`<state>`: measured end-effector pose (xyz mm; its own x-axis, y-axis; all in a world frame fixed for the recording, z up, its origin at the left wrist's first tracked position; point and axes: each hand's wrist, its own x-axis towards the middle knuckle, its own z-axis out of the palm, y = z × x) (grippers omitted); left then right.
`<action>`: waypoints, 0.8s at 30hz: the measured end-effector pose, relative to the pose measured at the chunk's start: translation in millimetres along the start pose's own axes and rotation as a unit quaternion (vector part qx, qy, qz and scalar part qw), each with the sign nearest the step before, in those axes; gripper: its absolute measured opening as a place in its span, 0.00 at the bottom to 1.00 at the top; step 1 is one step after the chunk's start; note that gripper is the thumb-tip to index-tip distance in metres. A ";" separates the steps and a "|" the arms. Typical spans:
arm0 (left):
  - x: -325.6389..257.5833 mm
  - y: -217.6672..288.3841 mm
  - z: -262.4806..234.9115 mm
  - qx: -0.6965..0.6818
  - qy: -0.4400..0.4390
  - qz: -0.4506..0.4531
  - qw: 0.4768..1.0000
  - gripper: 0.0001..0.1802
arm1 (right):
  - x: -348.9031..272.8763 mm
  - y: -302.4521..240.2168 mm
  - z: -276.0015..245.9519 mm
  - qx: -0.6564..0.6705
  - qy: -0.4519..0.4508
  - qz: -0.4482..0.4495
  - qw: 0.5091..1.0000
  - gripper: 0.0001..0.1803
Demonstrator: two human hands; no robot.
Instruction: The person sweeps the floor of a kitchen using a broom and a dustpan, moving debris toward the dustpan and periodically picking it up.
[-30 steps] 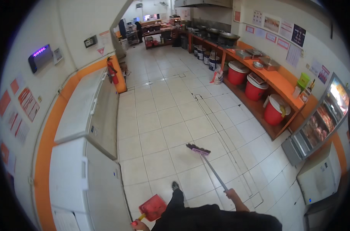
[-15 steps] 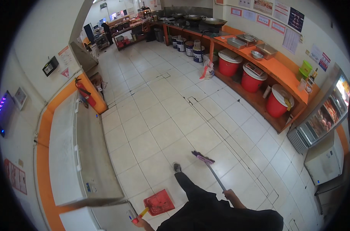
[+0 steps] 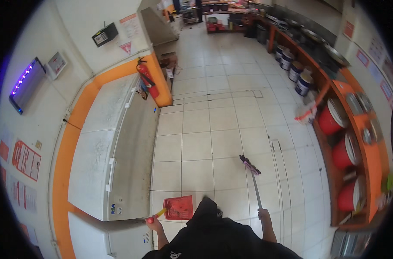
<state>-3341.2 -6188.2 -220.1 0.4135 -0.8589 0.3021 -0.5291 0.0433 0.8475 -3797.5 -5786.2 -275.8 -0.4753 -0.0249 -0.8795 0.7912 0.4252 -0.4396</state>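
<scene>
1. Broom [image 3: 255, 183], ahead of the person and right of centre: its dark-bristled, pink-backed head is at the tiled floor [image 3: 226, 144], and its grey handle slants back toward the lower edge.
2. Right hand [image 3: 264, 213]: the forearm reaches nearly straight forward, and the fingers curl narrow around the broom's handle.
3. Left hand [image 3: 155, 224]: the forearm angles forward and outward to the left, its fingers closed around the yellow-and-red handle of a red dustpan [image 3: 179, 207].
4. The 2 hands are well apart, with black clothing [image 3: 218, 237] between them. The dustpan is just left of that clothing; I cannot tell whether it touches the tiles.
5. Left edge: a white chest freezer [image 3: 134, 151] runs alongside, with a 2nd freezer [image 3: 129, 241] nearer the person. A narrow strip of tile shows between the dustpan and the chest freezer.
6. Right edge: an orange worktop [image 3: 375, 168] has 3 red buckets [image 3: 331, 118] beneath it, well apart from the broom.
7. Widest room: pale tiles stretch forward beyond the broom's head.
</scene>
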 end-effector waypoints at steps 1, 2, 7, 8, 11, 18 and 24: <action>3.6 12.6 21.0 -0.004 -0.033 -0.026 0.999 0.11 | 16.8 -34.4 15.1 -0.001 -0.015 -0.022 1.000 0.10; 6.4 19.7 47.6 0.001 -0.023 -0.035 0.999 0.11 | 33.6 -68.2 30.2 -0.002 -0.030 -0.043 0.999 0.10; 72.2 21.7 231.7 0.092 0.009 -0.082 0.992 0.17 | 142.8 -202.4 112.4 0.038 -0.028 -0.016 0.999 0.08; 76.4 23.5 270.5 0.097 0.014 -0.077 0.992 0.19 | 169.2 -204.1 107.5 0.067 -0.065 -0.043 0.995 0.08; 110.6 78.5 335.2 0.124 -0.011 -0.188 0.974 0.28 | 167.8 -283.0 160.9 0.014 -0.091 -0.051 0.994 0.11; 204.2 179.2 598.8 0.103 -0.020 -0.201 0.974 0.17 | 158.0 -440.8 217.4 -0.143 -0.093 -0.311 0.935 0.12; 287.5 244.5 833.5 -0.054 -0.055 -0.073 0.994 0.16 | 302.9 -524.6 227.9 -0.316 -0.068 -0.267 0.908 0.11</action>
<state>-3969.4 -6849.9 -289.8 0.3929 -0.9107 0.1277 -0.3839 -0.0363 0.9226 -4268.9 -6223.1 -353.2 -0.6406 -0.4736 -0.6044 0.0629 0.7521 -0.6560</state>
